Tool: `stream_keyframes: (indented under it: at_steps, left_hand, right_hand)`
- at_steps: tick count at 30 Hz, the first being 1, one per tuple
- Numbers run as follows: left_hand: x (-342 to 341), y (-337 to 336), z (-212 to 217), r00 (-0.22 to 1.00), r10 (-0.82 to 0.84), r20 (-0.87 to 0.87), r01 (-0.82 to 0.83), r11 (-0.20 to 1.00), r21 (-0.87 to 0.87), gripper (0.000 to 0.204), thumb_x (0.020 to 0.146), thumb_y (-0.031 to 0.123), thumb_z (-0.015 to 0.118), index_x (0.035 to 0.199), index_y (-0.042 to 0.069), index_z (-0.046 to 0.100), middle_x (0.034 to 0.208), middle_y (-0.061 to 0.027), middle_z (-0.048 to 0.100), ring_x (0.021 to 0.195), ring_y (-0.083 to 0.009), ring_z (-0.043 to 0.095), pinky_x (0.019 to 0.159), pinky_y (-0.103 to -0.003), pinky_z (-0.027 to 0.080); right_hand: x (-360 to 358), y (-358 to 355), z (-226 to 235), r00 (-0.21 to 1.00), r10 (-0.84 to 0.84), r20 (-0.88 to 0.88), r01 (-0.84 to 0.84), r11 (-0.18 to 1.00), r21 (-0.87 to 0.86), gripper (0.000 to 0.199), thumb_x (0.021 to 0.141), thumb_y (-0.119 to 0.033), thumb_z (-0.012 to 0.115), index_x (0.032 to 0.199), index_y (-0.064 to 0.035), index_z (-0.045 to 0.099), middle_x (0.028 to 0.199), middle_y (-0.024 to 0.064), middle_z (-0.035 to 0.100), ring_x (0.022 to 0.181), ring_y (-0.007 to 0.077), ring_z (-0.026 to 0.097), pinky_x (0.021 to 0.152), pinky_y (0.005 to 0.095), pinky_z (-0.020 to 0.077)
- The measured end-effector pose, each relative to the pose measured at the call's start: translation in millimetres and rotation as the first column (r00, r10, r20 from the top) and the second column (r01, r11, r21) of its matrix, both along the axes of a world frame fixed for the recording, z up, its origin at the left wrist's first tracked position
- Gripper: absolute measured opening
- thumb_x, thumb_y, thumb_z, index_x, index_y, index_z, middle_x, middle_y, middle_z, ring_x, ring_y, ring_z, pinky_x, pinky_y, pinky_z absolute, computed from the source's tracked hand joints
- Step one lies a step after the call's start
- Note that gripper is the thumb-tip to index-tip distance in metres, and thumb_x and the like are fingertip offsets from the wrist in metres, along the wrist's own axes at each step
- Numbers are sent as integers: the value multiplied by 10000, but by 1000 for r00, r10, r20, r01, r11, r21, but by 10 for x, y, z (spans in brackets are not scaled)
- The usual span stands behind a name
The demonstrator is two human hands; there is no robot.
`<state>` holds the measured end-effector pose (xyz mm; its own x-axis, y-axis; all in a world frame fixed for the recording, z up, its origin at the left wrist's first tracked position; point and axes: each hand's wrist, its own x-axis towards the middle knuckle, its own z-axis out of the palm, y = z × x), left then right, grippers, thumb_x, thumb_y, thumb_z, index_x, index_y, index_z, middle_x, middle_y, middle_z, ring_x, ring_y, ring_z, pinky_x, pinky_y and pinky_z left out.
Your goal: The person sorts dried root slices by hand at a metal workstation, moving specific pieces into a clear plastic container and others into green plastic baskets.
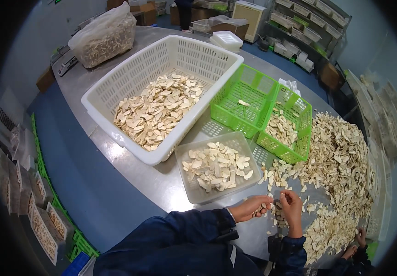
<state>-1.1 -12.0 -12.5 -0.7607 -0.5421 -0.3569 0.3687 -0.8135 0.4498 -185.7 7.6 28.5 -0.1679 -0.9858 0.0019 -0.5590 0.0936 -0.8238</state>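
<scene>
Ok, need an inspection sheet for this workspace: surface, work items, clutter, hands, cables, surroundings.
Surface: metal table, bright glare spots on the near left side.
Work items: slice heap at right; shallow tray, large white basket and two green baskets hold slices, with just one piece visible in the left green one.
Clutter: loose slices near the hands; bagged slices at far left.
Hands: left hand cups some slices; right hand has fingertips together beside it, contents too small to tell.
Cables: nothing seen.
Surroundings: blue floor; shelving with trays; co-worker's hands at lower right.
</scene>
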Motion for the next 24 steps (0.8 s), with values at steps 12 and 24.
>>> stream_keyframes:
  at_steps: [12,24]
  left_hand:
    - [8,27,-13,1000,-9,19,9,1000,0,181,936,262,561,894,90,600,791,13,530,622,-68,447,497,-211,315]
    - [7,14,-15,1000,-10,0,10,1000,-14,191,942,290,545,970,102,552,827,12,520,637,-67,434,501,-212,322]
  right_hand:
    - [-58,70,-90,999,20,-29,-21,1000,-19,107,838,-51,621,922,-1,662,798,13,551,652,75,503,599,227,425]
    - [-168,60,-220,999,41,22,-40,999,-22,98,795,-12,593,863,0,662,794,15,557,641,77,507,589,224,416]
